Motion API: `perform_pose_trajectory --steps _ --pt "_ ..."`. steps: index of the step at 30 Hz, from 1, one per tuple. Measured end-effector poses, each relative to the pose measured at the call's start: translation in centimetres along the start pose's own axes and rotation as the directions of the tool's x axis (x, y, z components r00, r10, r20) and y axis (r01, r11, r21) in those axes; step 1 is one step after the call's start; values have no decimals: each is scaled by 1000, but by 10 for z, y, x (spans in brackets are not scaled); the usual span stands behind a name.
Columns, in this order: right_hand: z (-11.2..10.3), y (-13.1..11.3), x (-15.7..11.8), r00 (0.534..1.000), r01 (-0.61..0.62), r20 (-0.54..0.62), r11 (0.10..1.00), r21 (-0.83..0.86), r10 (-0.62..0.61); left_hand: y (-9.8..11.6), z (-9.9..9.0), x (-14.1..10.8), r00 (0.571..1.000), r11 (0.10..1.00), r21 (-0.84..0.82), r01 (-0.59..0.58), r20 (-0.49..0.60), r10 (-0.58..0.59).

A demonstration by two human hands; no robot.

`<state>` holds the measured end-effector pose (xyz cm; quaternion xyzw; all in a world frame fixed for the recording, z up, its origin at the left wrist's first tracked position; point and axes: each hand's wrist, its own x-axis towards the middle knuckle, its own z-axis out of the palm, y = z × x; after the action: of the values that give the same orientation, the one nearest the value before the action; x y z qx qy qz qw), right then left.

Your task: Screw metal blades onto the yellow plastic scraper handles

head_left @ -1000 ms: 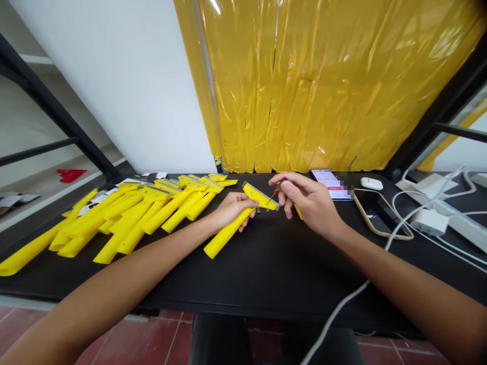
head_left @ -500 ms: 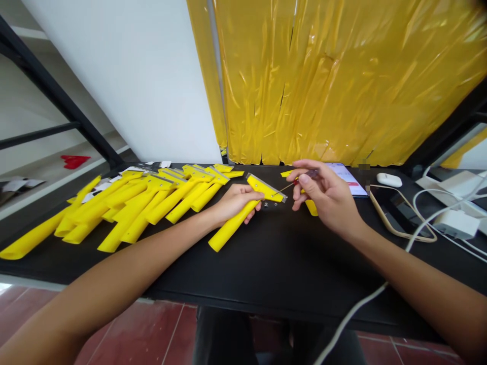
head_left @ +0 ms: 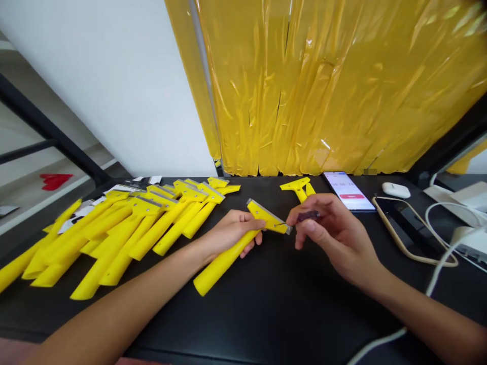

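My left hand (head_left: 239, 230) is closed around the neck of a yellow scraper (head_left: 226, 263), whose handle points down and to the left. A metal blade edge runs along its wide head, and small screws show on the face. Between the fingers of my right hand (head_left: 335, 230) is a screwdriver (head_left: 309, 216) with a dark handle. Its thin shaft reaches left to the scraper head, close to a screw; whether the tip sits in the screw I cannot tell.
A pile of several yellow scrapers (head_left: 122, 238) lies on the left of the black table (head_left: 262, 309). Behind my right hand are more yellow scraper parts (head_left: 294, 186). Farther right lie a lit phone (head_left: 348, 190), a white earbud case (head_left: 396, 190), a phone in a beige case (head_left: 407, 228) and a white cable (head_left: 437, 276).
The view has tilted and shifted closer to the table. My right hand has turned, showing more of the screwdriver handle. My left hand keeps its hold on the scraper.
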<state>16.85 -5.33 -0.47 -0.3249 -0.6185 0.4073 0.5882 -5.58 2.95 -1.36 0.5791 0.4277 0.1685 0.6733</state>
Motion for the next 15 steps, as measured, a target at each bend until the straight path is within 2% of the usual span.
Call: perform_pose_trajectory --steps 2,5,8,15 --pt "-2 2 2 999 6 -41 1000 -15 -7 1 -1 0 1000 999 -36 21 -16 -21" --pt "-7 5 5 1000 -22 -20 997 -74 21 2 -2 -1 1000 994 -108 14 -10 -15" --pt "-6 7 6 999 -33 -12 997 -74 32 4 -4 -3 999 997 -83 1 50 3" --pt "-2 7 10 996 -16 -86 1000 17 17 3 -7 -3 995 999 -51 9 95 -4"
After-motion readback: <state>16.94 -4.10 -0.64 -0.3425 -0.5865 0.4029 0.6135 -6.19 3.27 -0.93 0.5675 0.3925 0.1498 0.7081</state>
